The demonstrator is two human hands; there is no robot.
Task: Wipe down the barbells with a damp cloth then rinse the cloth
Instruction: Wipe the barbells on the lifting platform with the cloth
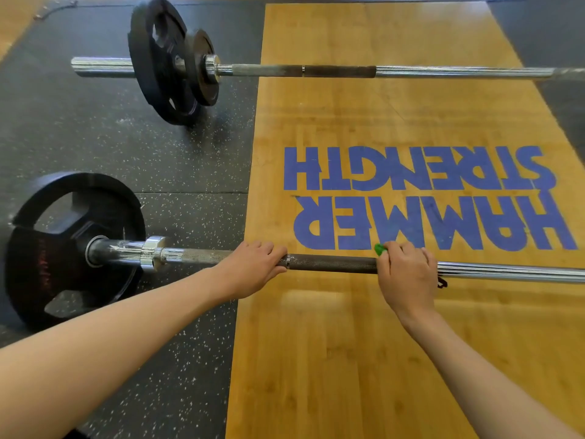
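Two barbells lie across the floor. The near barbell [332, 263] has a dark knurled section between my hands and a shiny sleeve at the left. My left hand [253, 267] wraps over its shaft just left of that dark section. My right hand [406, 274] presses on the shaft at the knurling's right end, closed around a green cloth [379, 249] of which only a small corner shows above my fingers. A dark strand hangs below my right hand. The far barbell [338, 71] lies untouched at the top.
A black weight plate [63, 248] sits on the near bar's left end, and two black plates [167, 64] on the far bar. A wooden lifting platform [364, 359] with blue lettering fills the right; speckled black rubber flooring [177, 166] lies to the left.
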